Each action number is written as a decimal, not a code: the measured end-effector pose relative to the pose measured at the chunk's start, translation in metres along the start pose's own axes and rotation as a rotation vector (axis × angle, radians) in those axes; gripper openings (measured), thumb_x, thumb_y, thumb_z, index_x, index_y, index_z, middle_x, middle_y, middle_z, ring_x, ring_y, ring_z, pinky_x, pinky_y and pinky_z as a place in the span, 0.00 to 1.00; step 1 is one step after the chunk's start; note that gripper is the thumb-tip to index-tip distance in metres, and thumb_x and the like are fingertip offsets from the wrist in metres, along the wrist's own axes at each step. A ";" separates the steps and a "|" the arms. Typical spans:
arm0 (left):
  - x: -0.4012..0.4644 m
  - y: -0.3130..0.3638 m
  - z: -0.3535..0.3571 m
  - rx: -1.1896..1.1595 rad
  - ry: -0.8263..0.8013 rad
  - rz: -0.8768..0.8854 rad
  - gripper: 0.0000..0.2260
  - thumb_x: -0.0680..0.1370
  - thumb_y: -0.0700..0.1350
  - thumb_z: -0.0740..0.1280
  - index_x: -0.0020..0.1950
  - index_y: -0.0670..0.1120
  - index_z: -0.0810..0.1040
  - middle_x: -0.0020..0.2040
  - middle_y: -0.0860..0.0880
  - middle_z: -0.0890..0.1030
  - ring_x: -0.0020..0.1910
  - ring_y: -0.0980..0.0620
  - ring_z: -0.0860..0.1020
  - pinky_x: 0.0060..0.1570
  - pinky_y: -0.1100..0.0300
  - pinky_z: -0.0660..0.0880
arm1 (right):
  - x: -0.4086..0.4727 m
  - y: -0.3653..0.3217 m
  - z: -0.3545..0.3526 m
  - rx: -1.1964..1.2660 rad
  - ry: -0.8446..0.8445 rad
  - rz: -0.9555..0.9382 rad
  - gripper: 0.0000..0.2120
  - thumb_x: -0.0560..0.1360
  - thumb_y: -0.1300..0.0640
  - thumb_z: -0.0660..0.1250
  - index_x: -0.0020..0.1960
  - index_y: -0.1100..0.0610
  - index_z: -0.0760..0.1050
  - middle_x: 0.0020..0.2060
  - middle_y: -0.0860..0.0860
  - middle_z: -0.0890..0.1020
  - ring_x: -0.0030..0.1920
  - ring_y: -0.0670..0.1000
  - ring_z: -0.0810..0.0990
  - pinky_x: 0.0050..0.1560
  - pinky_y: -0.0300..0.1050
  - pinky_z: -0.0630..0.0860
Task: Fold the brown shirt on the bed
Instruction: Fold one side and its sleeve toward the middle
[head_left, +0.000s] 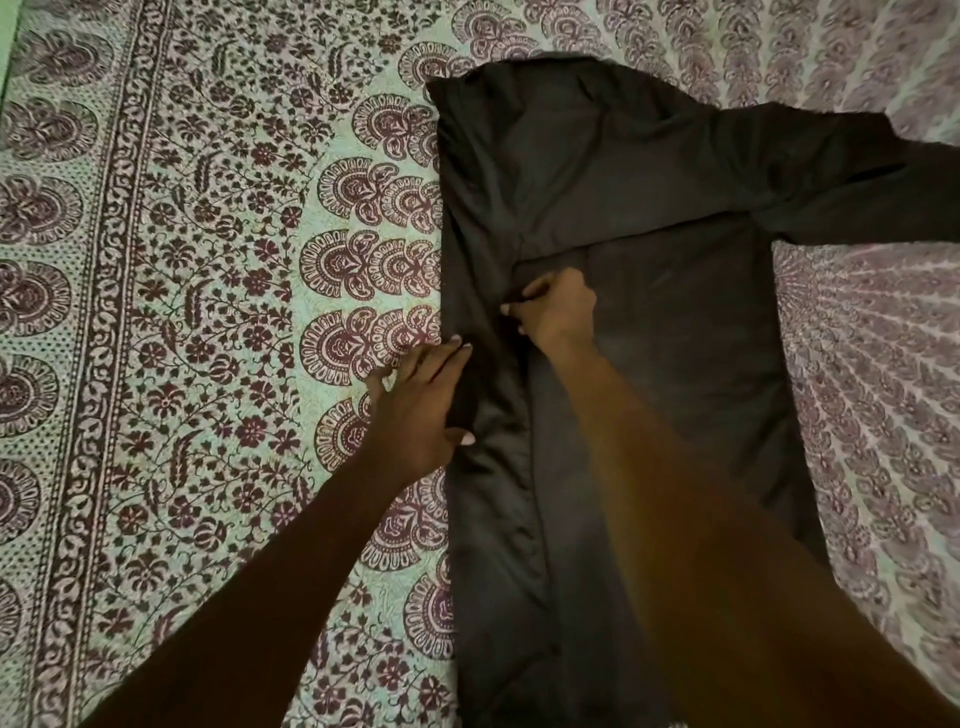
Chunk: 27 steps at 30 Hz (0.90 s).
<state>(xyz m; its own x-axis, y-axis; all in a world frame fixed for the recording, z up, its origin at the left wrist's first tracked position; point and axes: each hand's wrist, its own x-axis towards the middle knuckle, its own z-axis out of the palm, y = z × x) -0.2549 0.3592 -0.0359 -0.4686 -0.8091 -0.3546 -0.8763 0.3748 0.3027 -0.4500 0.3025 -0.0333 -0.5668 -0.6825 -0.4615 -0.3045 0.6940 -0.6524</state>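
Note:
The dark brown shirt (649, 218) lies spread lengthwise on the bed. Its left side is folded in over the body, and its right sleeve stretches out to the upper right. My left hand (421, 410) rests on the shirt's left edge, fingers closed around a fold of the fabric. My right hand (558, 306) is further up, near the middle of the shirt, and pinches the folded-in cloth. My right forearm crosses the lower half of the shirt and hides part of it.
A patterned bedsheet (208, 312) in pale green and maroon covers the bed all around the shirt, with a bordered band running down the left side. At the far upper left corner a green strip (8, 36) marks the bed's edge.

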 end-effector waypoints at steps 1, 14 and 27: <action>0.000 0.001 -0.001 0.010 -0.001 -0.008 0.50 0.67 0.61 0.77 0.82 0.57 0.52 0.81 0.60 0.54 0.79 0.51 0.54 0.70 0.41 0.59 | 0.001 -0.002 -0.005 -0.005 0.003 0.026 0.16 0.66 0.57 0.82 0.45 0.57 0.75 0.46 0.56 0.82 0.43 0.54 0.82 0.47 0.48 0.83; 0.059 0.014 -0.021 0.027 0.123 0.001 0.39 0.71 0.58 0.73 0.79 0.51 0.62 0.81 0.54 0.57 0.79 0.51 0.58 0.68 0.38 0.60 | 0.033 -0.026 0.006 -0.009 0.111 -0.101 0.19 0.69 0.51 0.79 0.56 0.53 0.77 0.44 0.50 0.84 0.52 0.54 0.82 0.54 0.52 0.81; 0.084 0.021 -0.044 0.201 -0.013 -0.049 0.50 0.64 0.64 0.73 0.80 0.50 0.57 0.71 0.51 0.62 0.73 0.47 0.61 0.67 0.33 0.60 | 0.052 -0.025 0.004 -0.111 0.229 -0.230 0.18 0.69 0.48 0.79 0.52 0.54 0.76 0.47 0.50 0.81 0.50 0.52 0.81 0.47 0.51 0.80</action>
<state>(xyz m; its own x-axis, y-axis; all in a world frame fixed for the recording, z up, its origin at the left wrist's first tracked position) -0.3077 0.2790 -0.0207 -0.4252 -0.8232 -0.3762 -0.9021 0.4191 0.1027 -0.4691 0.2490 -0.0435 -0.6271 -0.7635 -0.1543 -0.5190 0.5573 -0.6481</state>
